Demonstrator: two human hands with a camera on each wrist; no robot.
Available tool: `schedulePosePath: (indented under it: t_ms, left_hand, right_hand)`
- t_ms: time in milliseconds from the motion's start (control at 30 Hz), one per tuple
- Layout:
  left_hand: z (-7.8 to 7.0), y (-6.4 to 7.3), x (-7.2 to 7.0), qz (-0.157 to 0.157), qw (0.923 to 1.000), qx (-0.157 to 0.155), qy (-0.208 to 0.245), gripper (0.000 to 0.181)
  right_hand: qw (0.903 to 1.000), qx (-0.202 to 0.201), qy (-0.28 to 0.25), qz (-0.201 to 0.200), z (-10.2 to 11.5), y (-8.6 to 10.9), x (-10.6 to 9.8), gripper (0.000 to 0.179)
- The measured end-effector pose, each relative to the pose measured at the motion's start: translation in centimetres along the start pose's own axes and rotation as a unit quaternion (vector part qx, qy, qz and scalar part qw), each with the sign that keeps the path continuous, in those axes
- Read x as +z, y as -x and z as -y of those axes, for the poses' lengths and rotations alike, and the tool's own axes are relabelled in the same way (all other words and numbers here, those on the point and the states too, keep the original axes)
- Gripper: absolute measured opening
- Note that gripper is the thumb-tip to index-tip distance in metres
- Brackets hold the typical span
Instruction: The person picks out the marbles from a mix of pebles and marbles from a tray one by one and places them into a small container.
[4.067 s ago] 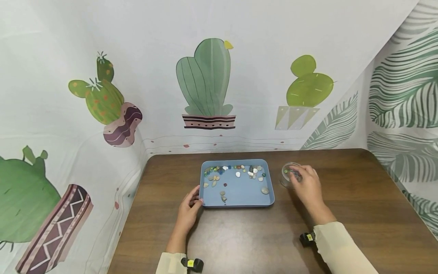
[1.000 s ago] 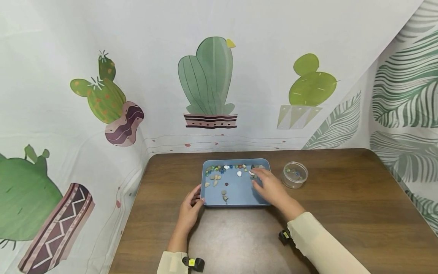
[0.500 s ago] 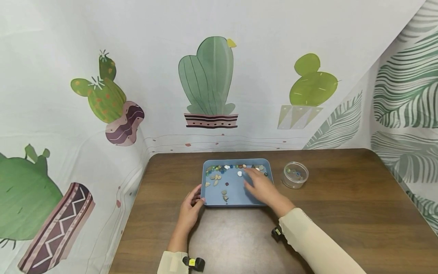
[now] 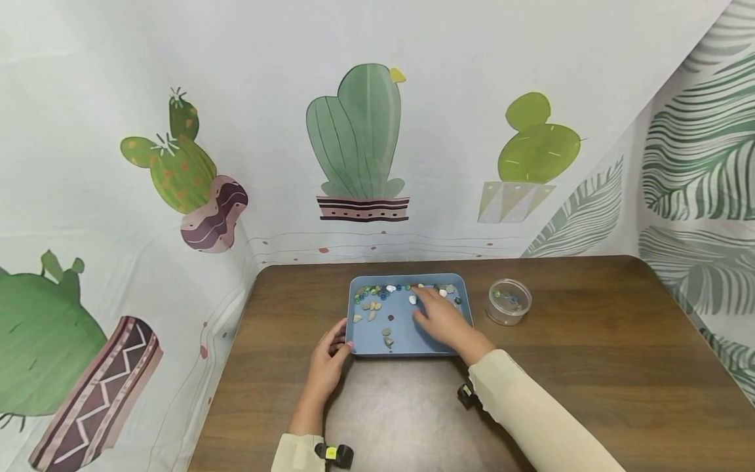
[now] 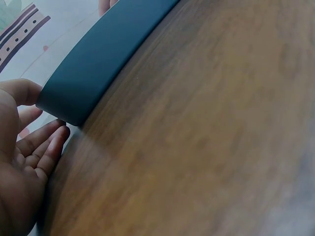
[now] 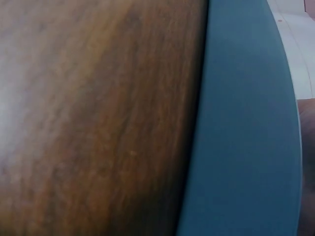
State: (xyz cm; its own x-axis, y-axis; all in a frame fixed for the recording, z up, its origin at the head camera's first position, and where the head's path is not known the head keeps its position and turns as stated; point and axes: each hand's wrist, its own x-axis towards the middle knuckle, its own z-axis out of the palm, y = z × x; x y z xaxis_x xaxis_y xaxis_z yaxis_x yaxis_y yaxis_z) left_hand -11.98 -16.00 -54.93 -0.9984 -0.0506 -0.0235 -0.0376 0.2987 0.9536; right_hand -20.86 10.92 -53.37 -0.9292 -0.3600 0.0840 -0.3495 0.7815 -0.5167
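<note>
A shallow blue tray (image 4: 403, 335) lies on the table with glass marbles (image 4: 383, 295) and pebbles (image 4: 371, 306) scattered inside. My left hand (image 4: 325, 362) holds its near left corner; the left wrist view shows the thumb at the rim and fingers against the lower edge of the tray wall (image 5: 98, 59). Over the right half of the tray is my right hand (image 4: 444, 318), fingers stretched to the far row of stones and thumb held apart. A white stone (image 4: 413, 299) lies beside those fingers. The right wrist view shows mostly the tray's outer side (image 6: 246, 123).
Right of the tray stands a round clear container (image 4: 508, 313) with several marbles in it. The brown wooden table (image 4: 590, 341) runs back to a white cloth (image 4: 448, 131) printed with cacti. A small dark red stone (image 4: 390, 318) lies mid-tray.
My right hand has left the clear container and come over the tray, then shifted left along the far row of stones. The left hand stays at the tray's corner.
</note>
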Motion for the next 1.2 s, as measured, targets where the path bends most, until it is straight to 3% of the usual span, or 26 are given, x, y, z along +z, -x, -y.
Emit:
schedulePosePath:
  t_ms: [300, 1200]
  left_hand:
    - [0.0, 0.0, 0.2, -0.007, 1.0000, 0.001, 0.002, 0.050]
    - [0.1, -0.1, 0.0, 0.000, 1.0000, 0.004, 0.001, 0.050]
  right_hand:
    - [0.9992, 0.025, 0.023, 0.023, 0.1, -1.1, 0.5, 0.053]
    - [0.9935, 0.024, 0.108, 0.029, 0.8, -3.6, 1.5, 0.051]
